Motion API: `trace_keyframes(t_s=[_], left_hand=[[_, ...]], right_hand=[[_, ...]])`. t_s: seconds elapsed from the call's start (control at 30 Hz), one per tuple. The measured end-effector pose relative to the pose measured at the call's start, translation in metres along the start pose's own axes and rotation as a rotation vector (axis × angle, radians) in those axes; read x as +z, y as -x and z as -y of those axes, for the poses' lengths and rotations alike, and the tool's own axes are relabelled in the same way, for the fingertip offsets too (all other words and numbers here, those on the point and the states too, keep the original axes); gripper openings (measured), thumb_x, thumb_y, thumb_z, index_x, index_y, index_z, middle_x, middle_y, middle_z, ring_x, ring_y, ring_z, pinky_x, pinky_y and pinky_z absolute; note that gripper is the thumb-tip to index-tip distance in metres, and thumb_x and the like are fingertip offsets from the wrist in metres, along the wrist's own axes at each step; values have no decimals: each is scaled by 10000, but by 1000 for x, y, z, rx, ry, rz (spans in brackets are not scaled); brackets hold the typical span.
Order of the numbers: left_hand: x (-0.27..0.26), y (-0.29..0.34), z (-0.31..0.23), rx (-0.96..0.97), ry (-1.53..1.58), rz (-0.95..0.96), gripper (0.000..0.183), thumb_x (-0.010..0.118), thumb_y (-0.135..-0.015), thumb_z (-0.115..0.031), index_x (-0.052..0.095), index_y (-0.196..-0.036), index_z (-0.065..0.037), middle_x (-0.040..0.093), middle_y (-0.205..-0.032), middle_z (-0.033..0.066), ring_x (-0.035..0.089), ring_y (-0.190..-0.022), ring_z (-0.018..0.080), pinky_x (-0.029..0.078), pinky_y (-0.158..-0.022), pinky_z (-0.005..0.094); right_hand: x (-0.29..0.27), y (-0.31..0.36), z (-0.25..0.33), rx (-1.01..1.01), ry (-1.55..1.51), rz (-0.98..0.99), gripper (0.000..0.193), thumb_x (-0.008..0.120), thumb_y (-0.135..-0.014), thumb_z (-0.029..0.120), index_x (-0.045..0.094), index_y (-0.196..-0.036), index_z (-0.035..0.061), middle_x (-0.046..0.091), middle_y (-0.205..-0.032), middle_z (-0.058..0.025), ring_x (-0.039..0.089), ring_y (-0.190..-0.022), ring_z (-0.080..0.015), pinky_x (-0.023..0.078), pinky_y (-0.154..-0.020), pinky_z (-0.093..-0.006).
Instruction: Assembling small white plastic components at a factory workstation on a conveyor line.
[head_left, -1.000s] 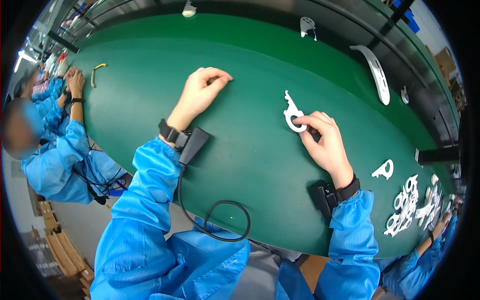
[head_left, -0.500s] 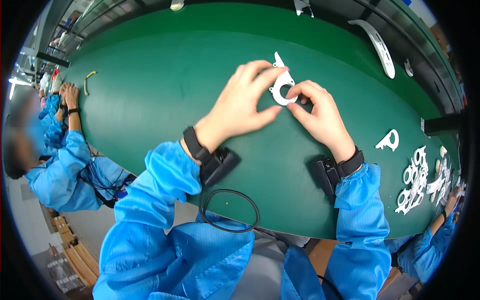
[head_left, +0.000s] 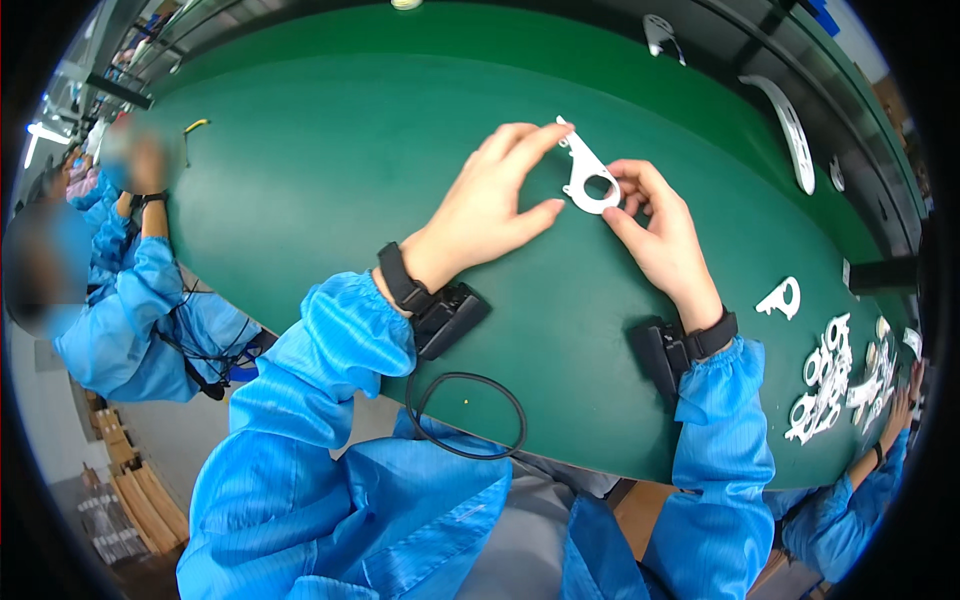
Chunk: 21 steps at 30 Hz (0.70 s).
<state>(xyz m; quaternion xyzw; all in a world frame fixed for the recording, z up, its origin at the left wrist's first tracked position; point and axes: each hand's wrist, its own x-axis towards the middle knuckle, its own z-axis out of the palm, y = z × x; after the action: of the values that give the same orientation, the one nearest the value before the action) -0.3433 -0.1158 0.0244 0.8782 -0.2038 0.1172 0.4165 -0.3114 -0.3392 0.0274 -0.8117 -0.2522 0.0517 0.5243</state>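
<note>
A white flat plastic part point(head_left: 579, 153) has a ring at its near end and a narrow tail pointing away from me. My right hand point(head_left: 655, 222) pinches the ring's right side between thumb and fingers. At the tail's tip are the fingertips of my left hand point(head_left: 487, 198), touching or very near it. The left thumb stands well apart from those fingers, close to the ring's left side but off it. Both wrists wear a black strap with a black box.
A similar white part point(head_left: 791, 297) lies to the right, with a pile of them point(head_left: 822, 385) nearer. A long white curved piece point(head_left: 790, 130) lies far right. A black cable loop point(head_left: 522, 420) hangs at the front edge. Co-workers sit left and right of the green table point(head_left: 330, 150).
My view has shifted a little. The white part is turned, its tail now slanting to the upper left. My right fingers have moved from inside the ring to its right edge.
</note>
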Motion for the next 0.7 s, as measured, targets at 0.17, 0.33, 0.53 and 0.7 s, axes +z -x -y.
trace_keyframes(t_s=[0.17,0.33,0.53,0.7], left_hand=[[9,0,4,74,45,-149,533,659,-742,-110,537,-1252,-19,500,-1220,193,451,-1202,361,417,-1022,434],[21,4,2,-16,154,-49,153,638,-755,-100,683,-894,-58,664,-790,89,628,-771,274,495,-704,393],[14,7,2,94,81,-19,186,711,-734,-179,681,-877,-65,667,-790,57,620,-766,252,470,-723,379],[21,7,13,67,31,-22,156,703,-781,-194,663,-871,-72,610,-744,33,568,-767,231,437,-744,364]], right_hand=[[3,6,-16,21,-151,10,228,542,-889,2,637,-1095,-23,639,-987,-54,566,-871,-128,456,-778,-254],[-5,15,-28,121,-104,-20,153,541,-924,27,651,-1008,-39,625,-918,-44,561,-825,-112,446,-719,-244],[-3,9,-28,130,-122,-31,157,546,-929,54,650,-1003,-39,617,-900,-34,555,-823,-111,439,-720,-247],[0,4,-22,158,-137,-32,172,533,-955,84,642,-1009,-38,613,-873,-17,532,-797,-85,425,-698,-233]])
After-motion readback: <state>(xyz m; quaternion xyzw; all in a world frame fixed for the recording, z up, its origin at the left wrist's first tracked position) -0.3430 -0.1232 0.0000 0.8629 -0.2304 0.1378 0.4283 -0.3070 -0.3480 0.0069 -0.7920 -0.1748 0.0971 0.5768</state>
